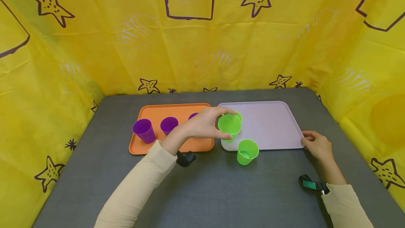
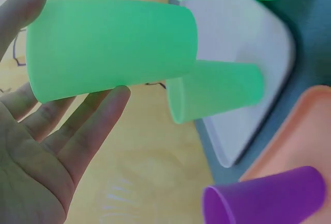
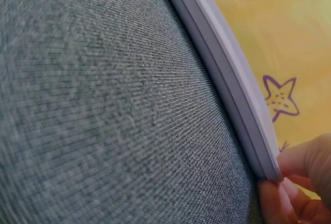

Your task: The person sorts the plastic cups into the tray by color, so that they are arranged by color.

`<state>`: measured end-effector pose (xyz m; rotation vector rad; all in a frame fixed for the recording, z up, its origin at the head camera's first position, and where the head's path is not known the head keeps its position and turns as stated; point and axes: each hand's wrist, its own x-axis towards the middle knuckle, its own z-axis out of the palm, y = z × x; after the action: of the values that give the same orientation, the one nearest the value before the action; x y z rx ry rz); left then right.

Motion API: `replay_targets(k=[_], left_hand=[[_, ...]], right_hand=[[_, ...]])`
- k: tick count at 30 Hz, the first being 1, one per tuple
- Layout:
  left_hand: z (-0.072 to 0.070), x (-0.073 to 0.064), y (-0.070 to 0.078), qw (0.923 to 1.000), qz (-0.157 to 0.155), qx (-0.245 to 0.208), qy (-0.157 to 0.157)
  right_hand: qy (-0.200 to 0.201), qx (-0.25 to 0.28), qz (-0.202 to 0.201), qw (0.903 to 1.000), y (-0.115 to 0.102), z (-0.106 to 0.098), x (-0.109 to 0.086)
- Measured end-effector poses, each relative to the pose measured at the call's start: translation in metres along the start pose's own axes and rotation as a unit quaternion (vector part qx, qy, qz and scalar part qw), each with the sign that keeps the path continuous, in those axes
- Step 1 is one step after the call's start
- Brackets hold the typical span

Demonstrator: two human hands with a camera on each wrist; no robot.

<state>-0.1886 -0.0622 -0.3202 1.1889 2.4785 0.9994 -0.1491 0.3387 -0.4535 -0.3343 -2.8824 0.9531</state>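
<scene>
My left hand [image 1: 205,123] grips a green cup [image 1: 230,125] between thumb and fingers, over the left end of the pale lavender tray [image 1: 265,126]. In the left wrist view that cup [image 2: 111,48] lies sideways across the picture, its rim toward the palm. Partly hidden behind it, a second green cup [image 2: 220,88] stands on the tray. A third green cup [image 1: 248,152] is at the tray's near edge, toward me. With thumb and fingers, my right hand [image 1: 319,147] pinches the tray's near right corner, also shown in the right wrist view beside the tray rim [image 3: 227,74].
Left of the lavender tray lies an orange tray [image 1: 197,146] bearing purple cups: one at the left [image 1: 144,131], one in the middle [image 1: 169,125], and one mostly hidden by my left hand. Yellow patterned cloth [image 1: 190,55] surrounds the grey table [image 1: 221,192] at the back and sides.
</scene>
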Motion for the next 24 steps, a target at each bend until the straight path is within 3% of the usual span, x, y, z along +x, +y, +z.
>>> replay_targets(k=[5,9,12,24], left_hand=[[-0.005,0.017,0.008,0.9999,0.01,0.006,0.007],[-0.007,0.031,0.016,0.9992,0.008,0.035,0.018],[-0.008,0.04,0.02,0.9992,-0.002,0.032,0.022],[0.008,0.076,0.025,0.9977,-0.036,0.038,0.043]], right_hand=[[0.0,0.001,0.001,1.0,0.0,-0.001,0.0],[0.001,0.002,0.002,1.0,0.001,-0.001,0.0],[0.0,0.002,0.003,1.0,0.0,0.0,0.0],[0.007,0.005,-0.001,1.0,0.002,0.001,0.001]])
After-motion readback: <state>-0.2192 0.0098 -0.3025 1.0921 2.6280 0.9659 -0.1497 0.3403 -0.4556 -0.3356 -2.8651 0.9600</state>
